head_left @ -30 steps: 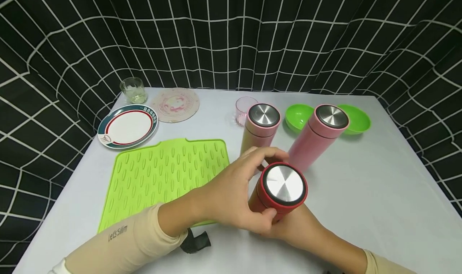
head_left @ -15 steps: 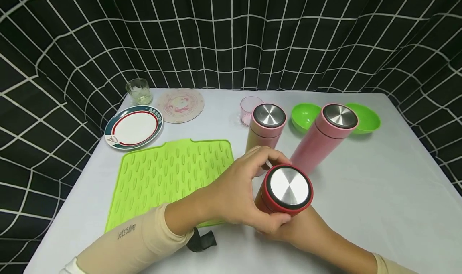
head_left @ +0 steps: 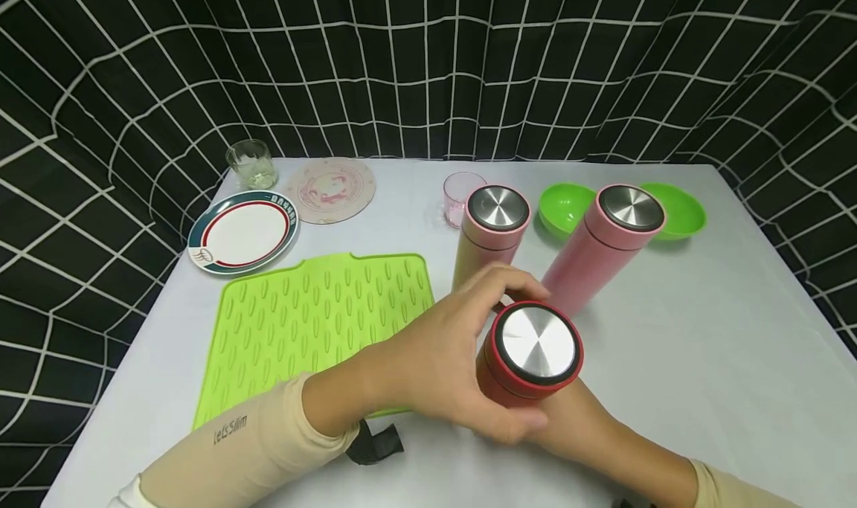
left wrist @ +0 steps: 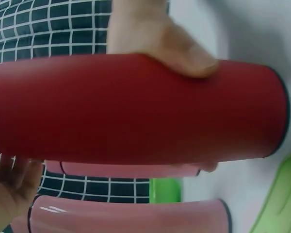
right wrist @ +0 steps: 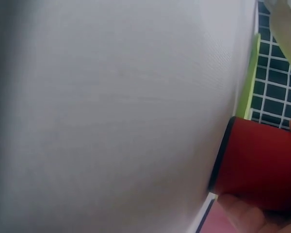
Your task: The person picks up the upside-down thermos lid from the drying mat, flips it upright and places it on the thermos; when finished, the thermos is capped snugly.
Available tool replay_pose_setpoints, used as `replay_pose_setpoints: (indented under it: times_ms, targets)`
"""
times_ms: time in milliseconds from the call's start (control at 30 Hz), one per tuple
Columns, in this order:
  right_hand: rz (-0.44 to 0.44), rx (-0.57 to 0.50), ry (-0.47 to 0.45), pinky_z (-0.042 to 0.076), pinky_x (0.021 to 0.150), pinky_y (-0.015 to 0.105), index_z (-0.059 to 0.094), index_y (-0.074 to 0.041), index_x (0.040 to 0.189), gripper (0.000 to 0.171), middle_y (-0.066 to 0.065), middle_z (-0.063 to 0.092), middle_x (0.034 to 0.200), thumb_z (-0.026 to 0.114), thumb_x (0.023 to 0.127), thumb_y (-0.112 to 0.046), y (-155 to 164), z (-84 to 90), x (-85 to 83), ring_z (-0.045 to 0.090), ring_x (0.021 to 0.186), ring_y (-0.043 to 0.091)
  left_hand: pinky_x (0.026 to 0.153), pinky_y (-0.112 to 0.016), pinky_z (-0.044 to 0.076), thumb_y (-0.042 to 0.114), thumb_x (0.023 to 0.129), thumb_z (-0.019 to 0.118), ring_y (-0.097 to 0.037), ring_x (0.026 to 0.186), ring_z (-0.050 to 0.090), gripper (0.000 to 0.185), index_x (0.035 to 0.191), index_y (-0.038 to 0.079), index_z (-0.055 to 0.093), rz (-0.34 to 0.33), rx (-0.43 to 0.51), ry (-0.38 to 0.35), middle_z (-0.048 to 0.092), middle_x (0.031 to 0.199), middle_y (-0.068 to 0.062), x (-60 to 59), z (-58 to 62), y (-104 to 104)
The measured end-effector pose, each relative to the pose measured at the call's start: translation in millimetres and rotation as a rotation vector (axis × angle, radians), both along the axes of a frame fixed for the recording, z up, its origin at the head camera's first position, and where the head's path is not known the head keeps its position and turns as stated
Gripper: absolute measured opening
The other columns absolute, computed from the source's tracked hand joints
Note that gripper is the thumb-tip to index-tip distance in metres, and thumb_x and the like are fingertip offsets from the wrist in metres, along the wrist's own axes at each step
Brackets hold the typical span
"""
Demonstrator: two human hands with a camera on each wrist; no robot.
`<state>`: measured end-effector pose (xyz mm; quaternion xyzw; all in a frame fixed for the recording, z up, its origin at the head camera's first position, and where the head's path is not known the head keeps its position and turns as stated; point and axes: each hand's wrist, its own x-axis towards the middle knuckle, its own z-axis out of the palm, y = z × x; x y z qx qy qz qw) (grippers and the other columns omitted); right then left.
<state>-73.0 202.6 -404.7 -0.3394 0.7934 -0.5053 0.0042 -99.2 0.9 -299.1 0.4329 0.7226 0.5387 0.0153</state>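
Observation:
A red thermos flask (head_left: 538,344) with a brushed-steel top stands in both hands, slightly tilted in the head view. My left hand (head_left: 455,359) curves round its upper part, fingers at the far side and thumb at the near side. Lower down, my right hand (head_left: 569,426) grips the body; in the left wrist view its thumb (left wrist: 194,60) lies across the red side. The right wrist view shows the black-rimmed base close to the table, with right fingers (right wrist: 242,213) under the flask. Just beyond stand two pink-topped thermos flasks, one pink-and-yellow (head_left: 492,225), one all pink (head_left: 589,270).
A green ridged mat (head_left: 328,322) lies to the left, with a rimmed plate (head_left: 244,233) and a round patterned mat (head_left: 333,190) behind. Farther back are a clear glass (head_left: 252,164), a pink glass (head_left: 462,195) and green bowls (head_left: 565,209). A dark grid curtain (head_left: 428,62) surrounds the table.
My left thumb has slid rightward along the near side of the red flask and straightened. The right hand keeps its grip, and the head view has shifted slightly.

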Motion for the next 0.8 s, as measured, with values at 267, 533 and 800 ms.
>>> replay_pose_setpoints:
  times_ms: [267,533,800]
  targets:
    - [0.019,-0.011,-0.133,0.052,0.063,0.028,0.061,-0.026,0.095,0.041,-0.010,0.064,0.085,0.089,0.070,-0.010,-7.4,4.9,0.0,0.060,0.072,0.010,0.093,-0.030,0.047,0.015,0.066,0.089,-0.005,0.109,0.054,0.069,0.127,0.013,0.057,-0.104,0.030,-0.087,0.060,0.116,0.011,-8.6,-0.2,-3.4]
    - [0.033,-0.047,-0.138,0.053,0.063,0.029,0.062,-0.025,0.094,0.042,-0.009,0.064,0.085,0.089,0.068,-0.005,-11.3,5.3,0.7,0.060,0.072,0.011,0.086,-0.026,0.051,0.022,0.055,0.096,-0.004,0.102,0.055,0.071,0.116,0.013,0.060,0.068,0.080,-0.051,0.059,0.107,0.012,-2.1,0.6,-2.2]
    - [-0.051,0.046,-0.176,0.052,0.070,0.028,0.062,-0.028,0.098,0.044,-0.012,0.065,0.089,0.091,0.067,-0.014,-7.6,4.9,1.6,0.061,0.078,0.010,0.101,-0.032,0.045,0.004,0.064,0.090,-0.010,0.111,0.058,0.073,0.129,0.003,0.057,-0.164,0.126,-0.263,0.063,0.119,0.001,-13.0,-0.9,-5.7]
